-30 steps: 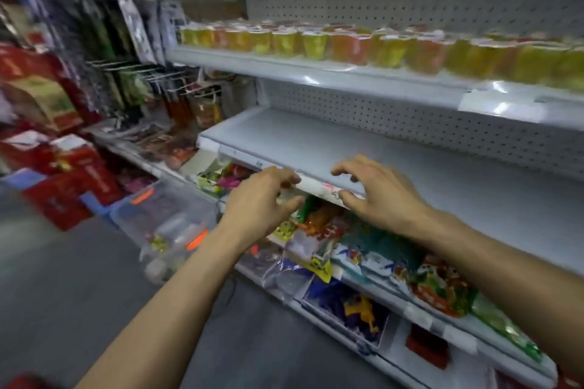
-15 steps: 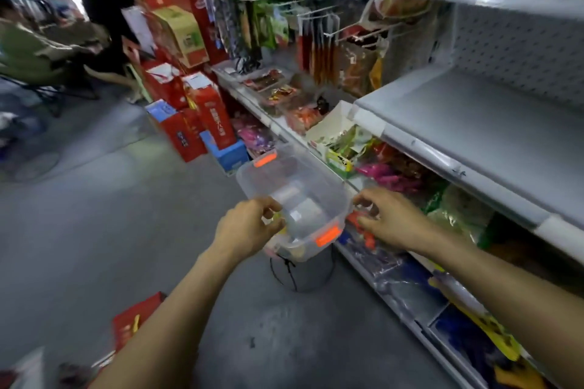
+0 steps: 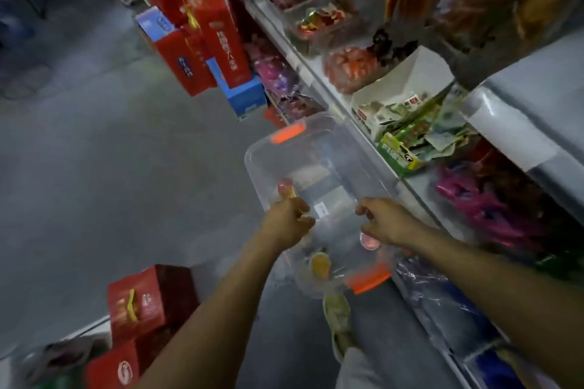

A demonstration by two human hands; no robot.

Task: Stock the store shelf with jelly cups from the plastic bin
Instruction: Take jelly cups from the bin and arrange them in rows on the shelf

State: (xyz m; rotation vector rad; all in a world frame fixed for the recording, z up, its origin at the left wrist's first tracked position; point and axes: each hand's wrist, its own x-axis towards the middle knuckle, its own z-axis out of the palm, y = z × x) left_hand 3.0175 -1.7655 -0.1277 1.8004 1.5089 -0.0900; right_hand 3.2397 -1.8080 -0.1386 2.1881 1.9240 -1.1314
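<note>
Pick-up step: L hand curls round a cup in bin; R hand curled, grip unclear. Next: lift cups to shelf.

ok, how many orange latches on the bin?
2. One orange latch at the far end of the plastic bin, the other at its near end, below the right hand. None looks hidden.

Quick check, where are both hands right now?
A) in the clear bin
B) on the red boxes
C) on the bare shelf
A: the left hand and right hand both reach into the clear bin with orange handles, where a few cups lie.
</note>
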